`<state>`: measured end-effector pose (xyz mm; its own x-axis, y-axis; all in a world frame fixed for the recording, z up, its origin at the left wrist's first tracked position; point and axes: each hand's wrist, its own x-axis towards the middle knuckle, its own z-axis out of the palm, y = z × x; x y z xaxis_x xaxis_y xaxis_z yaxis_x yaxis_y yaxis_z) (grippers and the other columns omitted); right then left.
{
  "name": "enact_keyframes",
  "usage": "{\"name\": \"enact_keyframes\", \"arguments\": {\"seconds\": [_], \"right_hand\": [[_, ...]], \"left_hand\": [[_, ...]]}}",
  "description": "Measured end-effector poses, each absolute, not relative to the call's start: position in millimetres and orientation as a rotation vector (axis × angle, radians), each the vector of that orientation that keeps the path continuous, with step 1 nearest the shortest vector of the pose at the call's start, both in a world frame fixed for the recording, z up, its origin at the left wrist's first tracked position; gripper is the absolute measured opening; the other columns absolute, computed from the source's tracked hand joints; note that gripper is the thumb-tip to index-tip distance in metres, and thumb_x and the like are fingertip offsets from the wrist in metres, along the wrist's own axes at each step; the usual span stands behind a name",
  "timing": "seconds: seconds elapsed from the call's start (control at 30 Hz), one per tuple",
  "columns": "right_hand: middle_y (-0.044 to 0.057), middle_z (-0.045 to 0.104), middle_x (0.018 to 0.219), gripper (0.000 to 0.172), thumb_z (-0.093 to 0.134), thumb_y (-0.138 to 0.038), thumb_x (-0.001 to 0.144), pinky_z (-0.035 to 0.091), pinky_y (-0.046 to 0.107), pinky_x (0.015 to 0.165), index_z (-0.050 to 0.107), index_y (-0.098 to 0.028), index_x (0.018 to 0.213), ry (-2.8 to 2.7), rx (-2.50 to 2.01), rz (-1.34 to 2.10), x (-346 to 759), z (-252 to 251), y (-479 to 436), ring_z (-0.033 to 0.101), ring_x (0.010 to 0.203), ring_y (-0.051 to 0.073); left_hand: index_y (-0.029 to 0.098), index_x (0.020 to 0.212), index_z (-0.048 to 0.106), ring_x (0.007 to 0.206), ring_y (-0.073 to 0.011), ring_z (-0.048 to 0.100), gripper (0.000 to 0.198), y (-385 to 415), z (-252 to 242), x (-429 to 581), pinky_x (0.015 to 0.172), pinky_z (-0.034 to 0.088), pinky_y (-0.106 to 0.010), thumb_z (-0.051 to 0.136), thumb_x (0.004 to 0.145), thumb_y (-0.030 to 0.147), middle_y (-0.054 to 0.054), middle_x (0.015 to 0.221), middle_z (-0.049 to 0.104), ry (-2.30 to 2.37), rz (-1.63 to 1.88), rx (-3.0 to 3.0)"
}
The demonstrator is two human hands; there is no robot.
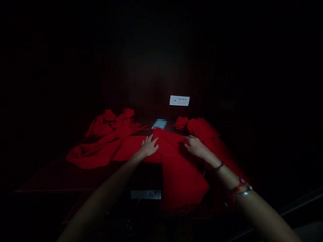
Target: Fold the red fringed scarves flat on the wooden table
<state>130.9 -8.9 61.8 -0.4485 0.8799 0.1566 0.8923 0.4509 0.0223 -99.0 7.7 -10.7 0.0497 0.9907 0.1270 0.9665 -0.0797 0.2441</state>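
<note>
A red scarf with a fringed end lies across the dark tabletop, partly folded, its fringe near the front edge. My left hand rests flat on the cloth with fingers spread, a ring on one of them. At the upper right of the fold, my right hand has its fingers curled in and closed on the scarf; the fingertips are partly hidden. Bracelets circle my right forearm. More red cloth stretches left from under my left hand, bunched in a loop at its far end.
A crumpled red scarf with tassels lies at the back left. Rolled red cloth sits at the right. A pale blue blurred item lies behind the scarf. A white socket panel is on the dark back wall.
</note>
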Motion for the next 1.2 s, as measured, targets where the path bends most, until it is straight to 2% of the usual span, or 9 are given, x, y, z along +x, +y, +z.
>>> {"name": "enact_keyframes", "arguments": {"seconds": [0.1, 0.17, 0.4, 0.6, 0.77, 0.87, 0.97, 1.1, 1.2], "right_hand": [[0.015, 0.048, 0.107, 0.037, 0.037, -0.031, 0.077, 0.041, 0.030, 0.069, 0.045, -0.013, 0.108, -2.307, -1.932, -0.123, 111.5, 56.5, 21.6, 0.050, 0.091, 0.023], [0.017, 0.050, 0.104, 0.036, 0.040, -0.026, 0.076, 0.042, 0.030, 0.066, 0.045, -0.013, 0.108, -2.248, -2.071, -0.074, 107.9, 49.3, 39.1, 0.052, 0.090, 0.024], [0.016, 0.056, 0.094, 0.032, 0.031, -0.012, 0.077, 0.043, 0.029, 0.063, 0.049, -0.012, 0.104, -2.221, -2.020, -0.221, 127.5, 42.8, 58.2, 0.055, 0.086, 0.023], [0.017, 0.053, 0.099, 0.034, 0.026, -0.009, 0.078, 0.043, 0.031, 0.066, 0.053, -0.010, 0.099, -2.280, -1.983, -0.365, 115.2, 37.8, 46.0, 0.053, 0.088, 0.023], [0.010, 0.030, 0.128, 0.046, 0.022, -0.041, 0.083, 0.031, 0.045, 0.084, 0.028, -0.023, 0.125, -2.415, -1.604, -0.340, 105.2, 19.3, 23.9, 0.028, 0.114, 0.027], [0.001, 0.017, 0.134, 0.055, 0.015, -0.057, 0.077, 0.019, 0.056, 0.086, 0.017, -0.034, 0.127, -2.623, -1.638, -0.043, 109.6, 6.0, 14.3, 0.014, 0.119, 0.031], [-0.002, 0.011, 0.136, 0.057, 0.011, -0.060, 0.075, 0.013, 0.057, 0.088, 0.013, -0.036, 0.127, -2.672, -1.723, 0.131, 115.3, 3.8, 12.9, 0.009, 0.120, 0.032], [0.007, 0.026, 0.130, 0.051, 0.021, -0.049, 0.080, 0.024, 0.043, 0.088, 0.029, -0.025, 0.124, -2.624, -1.674, -0.008, 117.6, 15.0, 16.6, 0.026, 0.115, 0.027], [0.013, 0.048, 0.108, 0.036, 0.029, -0.034, 0.082, 0.034, 0.030, 0.077, 0.048, -0.015, 0.106, -2.569, -1.634, -0.200, 115.9, 20.6, 18.6, 0.045, 0.097, 0.020]], "left_hand": [[0.028, 0.125, 0.024, 0.120, -0.0266, 0.013, 0.049, 5.1, -9.7, -100.9, 0.093, 0.017, -0.044, 0.032, 0.078, 0.035, -0.003, 0.136, 0.011, 2.030, 0.361, 2.240], [0.028, 0.126, 0.024, 0.121, -0.0260, 0.013, 0.048, 2.4, -8.6, -101.3, 0.094, 0.015, -0.044, 0.029, 0.079, 0.033, -0.003, 0.135, 0.011, 2.014, 0.323, 2.249], [0.012, 0.126, 0.026, 0.121, -0.0277, 0.008, 0.063, -1.6, -3.6, -94.7, 0.095, 0.011, -0.044, 0.023, 0.077, 0.053, -0.015, 0.134, 0.010, 2.005, 0.238, 2.216], [0.014, 0.129, 0.013, 0.121, -0.0249, 0.006, 0.065, -2.2, -1.4, -93.2, 0.094, 0.011, -0.044, 0.021, 0.078, 0.053, -0.014, 0.134, 0.007, 1.951, 0.255, 2.204], [0.010, 0.129, 0.012, 0.121, -0.0201, 0.014, 0.054, 0.3, -3.4, -99.7, 0.095, 0.016, -0.036, 0.017, 0.083, 0.037, -0.012, 0.133, 0.014, 2.034, 0.301, 2.186], [0.017, 0.129, 0.016, 0.122, -0.0212, 0.010, 0.054, 4.5, -4.3, -104.3, 0.096, 0.012, -0.039, 0.017, 0.082, 0.043, -0.008, 0.134, 0.013, 2.044, 0.164, 2.195], [0.021, 0.130, 0.013, 0.122, -0.0224, 0.007, 0.059, 8.2, -3.5, -108.2, 0.096, 0.010, -0.042, 0.016, 0.079, 0.052, -0.005, 0.135, 0.010, 2.034, 0.116, 2.179], [0.022, 0.130, 0.011, 0.122, -0.0238, 0.007, 0.070, 8.9, -2.4, -111.6, 0.095, 0.010, -0.043, 0.015, 0.073, 0.062, -0.005, 0.135, 0.010, 2.041, 0.155, 2.144], [0.021, 0.130, 0.010, 0.122, -0.0237, 0.007, 0.074, 7.7, -3.4, -112.8, 0.095, 0.009, -0.043, 0.014, 0.071, 0.066, -0.006, 0.135, 0.012, 2.036, 0.216, 2.151]]}}
